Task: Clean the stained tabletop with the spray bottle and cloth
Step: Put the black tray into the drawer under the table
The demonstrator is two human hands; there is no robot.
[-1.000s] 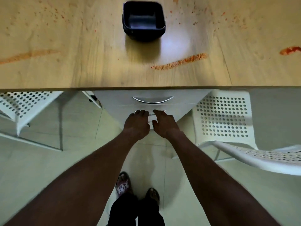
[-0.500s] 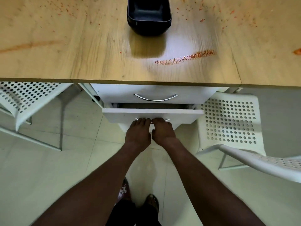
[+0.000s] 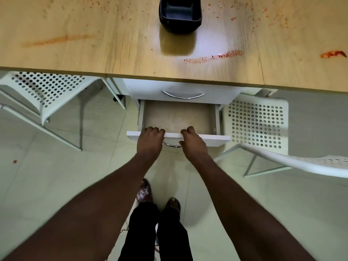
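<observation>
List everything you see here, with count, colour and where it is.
tabletop: one, light wood, across the top
stains: several streaks, many specks, red-orange, on the tabletop
bowl: one, dark, top centre of tabletop
closed drawer: one, white, under the tabletop
open drawer: one, white, below it, nothing visible inside
chairs: two, white, perforated, either side
floor: pale tiles, underneath
legs: two, black trousers, bottom centre
left hand: one, gripping open drawer's front edge
right hand: one, gripping it too

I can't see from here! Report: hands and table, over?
Report: left grip, right grip hold drawer front, drawer open. The tabletop stained red; no bottle, no cloth in view. A black bowl sits on it.
</observation>
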